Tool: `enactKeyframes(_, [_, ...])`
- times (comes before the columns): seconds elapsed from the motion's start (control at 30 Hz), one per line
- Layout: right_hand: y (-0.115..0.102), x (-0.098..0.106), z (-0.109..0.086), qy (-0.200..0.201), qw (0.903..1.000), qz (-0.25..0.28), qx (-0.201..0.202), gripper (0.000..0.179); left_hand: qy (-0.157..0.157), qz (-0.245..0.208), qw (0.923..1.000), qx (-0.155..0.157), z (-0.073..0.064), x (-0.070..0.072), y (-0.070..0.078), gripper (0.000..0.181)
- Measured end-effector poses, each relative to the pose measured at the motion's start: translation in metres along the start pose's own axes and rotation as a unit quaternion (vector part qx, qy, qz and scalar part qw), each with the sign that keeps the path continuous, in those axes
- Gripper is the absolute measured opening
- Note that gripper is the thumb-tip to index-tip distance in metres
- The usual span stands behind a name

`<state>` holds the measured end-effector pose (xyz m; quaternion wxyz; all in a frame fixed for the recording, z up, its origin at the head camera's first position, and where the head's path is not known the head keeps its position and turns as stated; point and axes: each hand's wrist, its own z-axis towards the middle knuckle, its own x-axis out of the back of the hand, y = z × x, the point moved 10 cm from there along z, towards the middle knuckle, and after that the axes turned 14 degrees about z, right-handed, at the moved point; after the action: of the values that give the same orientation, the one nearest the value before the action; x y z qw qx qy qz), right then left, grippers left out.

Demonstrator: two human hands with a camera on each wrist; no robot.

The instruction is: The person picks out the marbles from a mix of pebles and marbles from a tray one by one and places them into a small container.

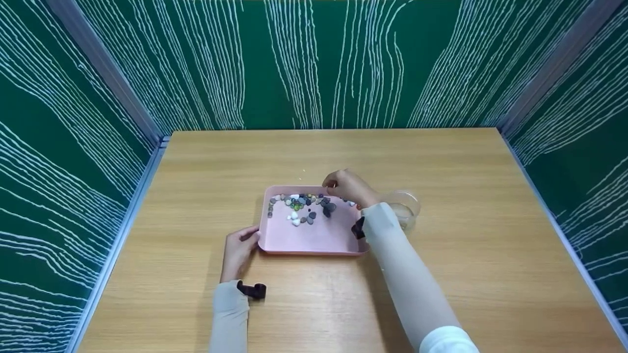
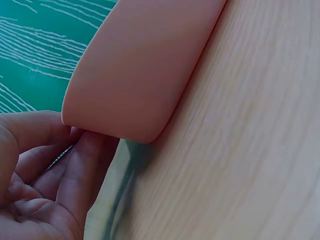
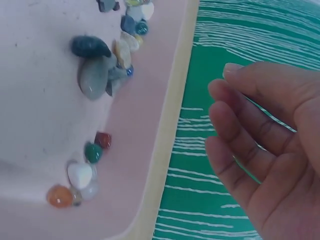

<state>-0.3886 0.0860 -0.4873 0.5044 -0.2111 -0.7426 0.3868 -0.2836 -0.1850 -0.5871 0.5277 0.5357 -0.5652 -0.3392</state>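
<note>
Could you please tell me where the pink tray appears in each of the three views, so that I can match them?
Head: the pink tray lies just below the picture's centre.
Left wrist: part of its outer side shows, at upper centre-left.
Right wrist: part of its inside, with pebbles, takes up the left side.
Shared landmark: green walls with white wavy lines.

Green panels [image 1: 255, 73] with wavy white lines surround a wooden table [image 1: 466, 245].
</note>
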Motion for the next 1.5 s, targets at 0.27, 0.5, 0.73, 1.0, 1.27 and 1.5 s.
enactKeyframes(0.27, [-0.010,-0.017,0.012,-0.013,0.9997,-0.010,0.021,0.021,0.003,0.001,1.0000,0.002,0.001,0.001,0.000,0.029])
enactKeyframes(0.5, [-0.017,-0.032,0.017,-0.028,0.9990,-0.026,0.023,0.022,-0.003,-0.022,0.9997,0.012,0.001,-0.001,-0.003,0.031])
enactKeyframes(0.73, [-0.025,-0.048,0.025,-0.033,0.9964,-0.030,0.072,0.021,0.000,-0.023,0.9997,0.013,0.001,-0.001,-0.004,0.029])
enactKeyframes(1.0, [-0.034,-0.063,0.030,-0.045,0.9893,-0.067,0.121,0.019,0.002,-0.016,0.9998,0.008,0.001,-0.001,-0.003,0.030])
enactKeyframes(1.27, [-0.026,-0.074,0.037,-0.061,0.9914,-0.079,0.084,0.020,0.005,-0.019,0.9998,0.004,0.002,-0.001,-0.003,0.030])
enactKeyframes(1.5, [-0.021,-0.082,0.039,-0.064,0.9910,-0.100,0.061,0.018,0.003,-0.030,0.9995,0.008,0.002,-0.001,-0.004,0.031])
